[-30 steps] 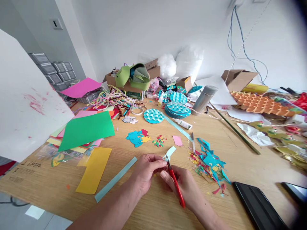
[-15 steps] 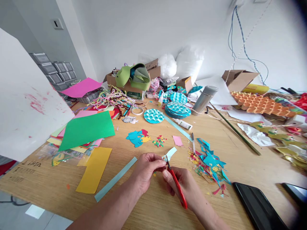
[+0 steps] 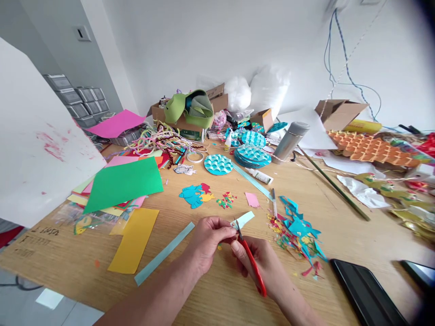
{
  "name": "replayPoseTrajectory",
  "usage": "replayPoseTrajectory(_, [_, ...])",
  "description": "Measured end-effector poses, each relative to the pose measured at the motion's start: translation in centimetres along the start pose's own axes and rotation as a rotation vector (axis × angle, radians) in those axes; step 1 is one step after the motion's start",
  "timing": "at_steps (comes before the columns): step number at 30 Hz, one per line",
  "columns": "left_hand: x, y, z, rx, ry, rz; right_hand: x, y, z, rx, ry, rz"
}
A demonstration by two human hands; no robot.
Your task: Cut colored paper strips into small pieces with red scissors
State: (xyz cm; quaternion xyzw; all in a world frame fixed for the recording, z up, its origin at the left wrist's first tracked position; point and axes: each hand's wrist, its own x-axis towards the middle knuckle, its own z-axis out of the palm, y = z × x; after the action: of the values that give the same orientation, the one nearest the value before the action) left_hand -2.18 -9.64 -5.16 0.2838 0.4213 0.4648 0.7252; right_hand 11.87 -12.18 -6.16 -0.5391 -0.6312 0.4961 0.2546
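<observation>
My left hand (image 3: 212, 240) pinches a small light-blue paper strip (image 3: 245, 219) whose free end points away to the right. Red-handled scissors (image 3: 252, 262) are gripped in my right hand (image 3: 263, 258), their blades up against the strip at my left fingertips. Whether the blades are parted is hard to see. Left of my forearm lies a longer light-blue strip (image 3: 165, 252). Beyond my hands are blue, red and yellow paper fish (image 3: 193, 196), a heap of tiny colored scraps (image 3: 227, 199) and a pink paper square (image 3: 252, 199). Blue paper offcuts (image 3: 301, 226) lie to the right.
Green sheet (image 3: 125, 184) and yellow paper (image 3: 136, 240) lie at left. Scalloped blue discs (image 3: 218, 164), a glue tube (image 3: 261, 175) and a grey flask (image 3: 291, 141) stand or lie farther back. A black phone (image 3: 367, 290) is near the front right.
The free end of the light-blue strip has swung slightly outward to the right and looks straighter. Both hands and the scissors have stayed almost in place.
</observation>
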Motion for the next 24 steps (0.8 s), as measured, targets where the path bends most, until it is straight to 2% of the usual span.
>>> replayPoseTrajectory(14, [-0.06, 0.19, 0.1, -0.019, 0.004, 0.009, 0.07, 0.29, 0.14, 0.045, -0.002, 0.047])
replayPoseTrajectory(24, [-0.15, 0.33, 0.22, 0.041, 0.006, 0.008, 0.04, 0.43, 0.16, 0.047, 0.001, 0.006])
